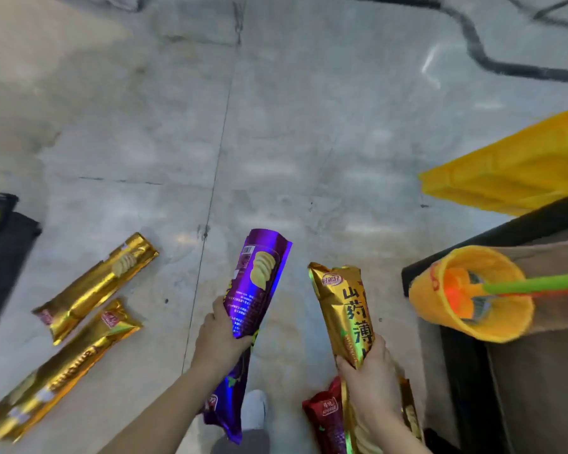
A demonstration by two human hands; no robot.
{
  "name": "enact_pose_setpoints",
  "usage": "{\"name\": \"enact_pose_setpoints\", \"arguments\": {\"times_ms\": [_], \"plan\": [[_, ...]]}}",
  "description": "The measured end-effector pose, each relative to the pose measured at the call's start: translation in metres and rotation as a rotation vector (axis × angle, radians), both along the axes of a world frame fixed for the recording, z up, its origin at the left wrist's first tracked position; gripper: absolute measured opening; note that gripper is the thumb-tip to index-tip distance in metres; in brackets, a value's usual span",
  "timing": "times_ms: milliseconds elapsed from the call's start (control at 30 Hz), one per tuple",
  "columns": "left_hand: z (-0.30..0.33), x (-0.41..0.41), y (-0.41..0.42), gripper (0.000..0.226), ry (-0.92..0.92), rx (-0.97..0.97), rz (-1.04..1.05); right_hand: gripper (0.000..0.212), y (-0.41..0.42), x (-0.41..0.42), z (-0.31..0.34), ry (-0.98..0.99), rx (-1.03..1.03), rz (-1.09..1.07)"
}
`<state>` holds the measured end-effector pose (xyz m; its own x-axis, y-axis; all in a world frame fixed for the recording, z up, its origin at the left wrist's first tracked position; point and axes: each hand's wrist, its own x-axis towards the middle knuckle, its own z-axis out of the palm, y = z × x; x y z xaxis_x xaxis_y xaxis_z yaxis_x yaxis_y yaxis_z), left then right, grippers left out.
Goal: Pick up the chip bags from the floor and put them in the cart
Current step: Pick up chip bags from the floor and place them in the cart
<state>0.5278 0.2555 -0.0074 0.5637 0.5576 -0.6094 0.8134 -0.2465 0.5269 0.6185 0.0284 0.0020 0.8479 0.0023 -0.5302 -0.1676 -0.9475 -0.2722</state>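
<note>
Over a pale polished floor [292, 142], our left hand [218, 339] clenches a long purple foil chip bag [259, 283] and our right hand [371, 381] grasps a gold foil chip bag with green lettering [348, 306], a red bag [325, 417] just beneath it. Two more long gold foil bags [95, 286] [59, 375] lie at nine o'clock. At three o'clock a dark edge may be the cart; we cannot tell. Slick foil gripped low could slide out of either full grip, and chips may crush under a squeeze.
</note>
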Motion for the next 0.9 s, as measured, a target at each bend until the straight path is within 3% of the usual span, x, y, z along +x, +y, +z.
{"name": "enact_pose_setpoints", "arguments": {"times_ms": [233,433,667,900], "plan": [[0.282,-0.060,0.006,0.087,-0.145,-0.136,0.210,0.076,0.035,-0.035,0.269,0.040,0.245,0.010],[0.467,-0.157,0.012,0.081,-0.255,-0.123,0.364,0.070,0.066,-0.109,0.452,-0.005,0.319,0.218],[0.573,-0.313,0.006,0.075,-0.370,-0.023,0.591,0.066,0.113,-0.232,0.547,-0.051,0.409,0.470],[0.581,-0.551,-0.022,0.096,-0.407,0.059,0.838,0.049,0.139,-0.418,0.590,-0.068,0.512,0.737]]}}
